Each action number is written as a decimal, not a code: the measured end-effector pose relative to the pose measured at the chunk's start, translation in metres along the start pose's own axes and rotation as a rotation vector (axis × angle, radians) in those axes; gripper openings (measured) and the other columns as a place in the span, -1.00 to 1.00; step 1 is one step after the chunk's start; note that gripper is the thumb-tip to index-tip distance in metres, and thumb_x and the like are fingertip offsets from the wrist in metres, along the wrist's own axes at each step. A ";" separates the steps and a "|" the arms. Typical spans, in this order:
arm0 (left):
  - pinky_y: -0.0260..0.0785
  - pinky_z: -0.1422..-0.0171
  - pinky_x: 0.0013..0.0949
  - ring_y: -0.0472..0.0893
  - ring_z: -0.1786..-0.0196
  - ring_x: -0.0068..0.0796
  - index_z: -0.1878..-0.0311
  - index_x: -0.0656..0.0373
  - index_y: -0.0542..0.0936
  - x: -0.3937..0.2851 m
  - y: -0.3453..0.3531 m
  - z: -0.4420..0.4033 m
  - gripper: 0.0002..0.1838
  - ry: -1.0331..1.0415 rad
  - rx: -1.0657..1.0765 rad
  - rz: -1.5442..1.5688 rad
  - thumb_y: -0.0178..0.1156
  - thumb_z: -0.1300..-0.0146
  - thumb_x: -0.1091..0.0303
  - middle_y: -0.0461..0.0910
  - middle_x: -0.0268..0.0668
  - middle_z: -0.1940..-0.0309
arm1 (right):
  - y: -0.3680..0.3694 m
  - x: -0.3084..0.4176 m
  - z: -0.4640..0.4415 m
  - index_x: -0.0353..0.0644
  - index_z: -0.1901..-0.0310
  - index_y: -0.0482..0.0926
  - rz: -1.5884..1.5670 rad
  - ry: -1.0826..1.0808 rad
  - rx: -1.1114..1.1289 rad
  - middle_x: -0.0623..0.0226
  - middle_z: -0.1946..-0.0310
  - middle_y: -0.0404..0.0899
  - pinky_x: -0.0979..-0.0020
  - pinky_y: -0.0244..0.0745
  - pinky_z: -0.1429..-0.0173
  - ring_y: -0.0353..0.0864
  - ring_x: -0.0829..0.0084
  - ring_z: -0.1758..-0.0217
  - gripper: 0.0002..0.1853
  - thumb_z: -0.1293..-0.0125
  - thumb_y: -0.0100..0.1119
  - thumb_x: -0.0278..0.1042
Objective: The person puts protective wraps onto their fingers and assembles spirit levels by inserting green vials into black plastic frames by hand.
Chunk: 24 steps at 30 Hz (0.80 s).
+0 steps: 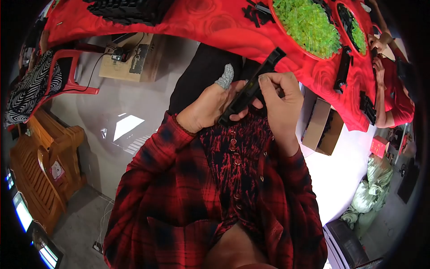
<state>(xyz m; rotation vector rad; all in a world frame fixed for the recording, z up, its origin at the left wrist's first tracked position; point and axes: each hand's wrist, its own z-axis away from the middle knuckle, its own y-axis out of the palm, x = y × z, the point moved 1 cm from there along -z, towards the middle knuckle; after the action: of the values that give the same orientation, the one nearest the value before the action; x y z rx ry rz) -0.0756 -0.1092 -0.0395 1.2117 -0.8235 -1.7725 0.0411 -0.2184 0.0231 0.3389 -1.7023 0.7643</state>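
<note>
Above my lap, a long black plastic part (242, 97) with raised ends is held at a slant. My left hand (208, 105) is closed around its lower side, fingers beneath it. The left thumb wears a grey knitted finger cover (225, 76) and points upward. My right hand (284, 96) is closed, with its thumb and forefinger pinched at the part's right edge. Whether a smaller piece sits between those fingertips is hidden. A small yellowish spot shows in the part's middle. On the table ahead, a red tray (274, 18) holds many clear yellow-green pieces (309, 27).
A red-covered table (201, 27) spans the front. On it lie stacked black parts (130, 10) and loose black pieces (257, 15). An open carton (320, 127) stands right, a cardboard box (130, 60) left. Another person in red (396, 96) works at right; someone sits left by a red chair (74, 71).
</note>
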 end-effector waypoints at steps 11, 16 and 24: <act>0.22 0.44 -0.50 0.48 0.42 -0.44 -0.19 0.19 0.45 0.003 -0.001 0.001 -0.11 -0.030 0.007 0.026 -0.39 -0.39 -0.50 0.58 -0.20 0.16 | 0.008 -0.013 0.005 -0.22 0.36 0.67 0.270 -0.151 -0.075 0.42 0.49 0.44 0.49 0.20 0.33 0.37 0.61 0.57 -0.94 -0.18 0.39 -0.54; 0.18 0.47 -0.50 0.44 0.47 -0.47 -0.12 0.20 0.46 0.002 0.002 0.000 -0.07 -0.028 0.002 -0.021 -0.36 -0.32 -0.57 0.51 -0.29 0.26 | 0.009 -0.003 0.009 -0.18 0.35 0.68 0.016 0.113 -0.055 0.43 0.52 0.46 0.40 0.18 0.11 0.39 0.55 0.44 -0.95 -0.21 0.39 -0.46; 0.16 0.48 -0.51 0.44 0.49 -0.47 -0.14 0.17 0.48 0.005 -0.003 0.000 -0.11 -0.057 0.036 0.001 -0.42 -0.38 -0.52 0.58 -0.27 0.22 | 0.011 -0.013 0.014 -0.09 0.37 0.67 0.397 -0.154 -0.075 0.46 0.48 0.50 0.35 0.14 0.00 0.41 0.45 0.36 -0.94 -0.19 0.39 -0.40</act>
<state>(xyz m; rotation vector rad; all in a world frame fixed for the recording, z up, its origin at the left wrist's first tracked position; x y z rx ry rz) -0.0773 -0.1125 -0.0438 1.1888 -0.8926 -1.8055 0.0271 -0.2214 0.0059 0.0030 -1.9676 0.9779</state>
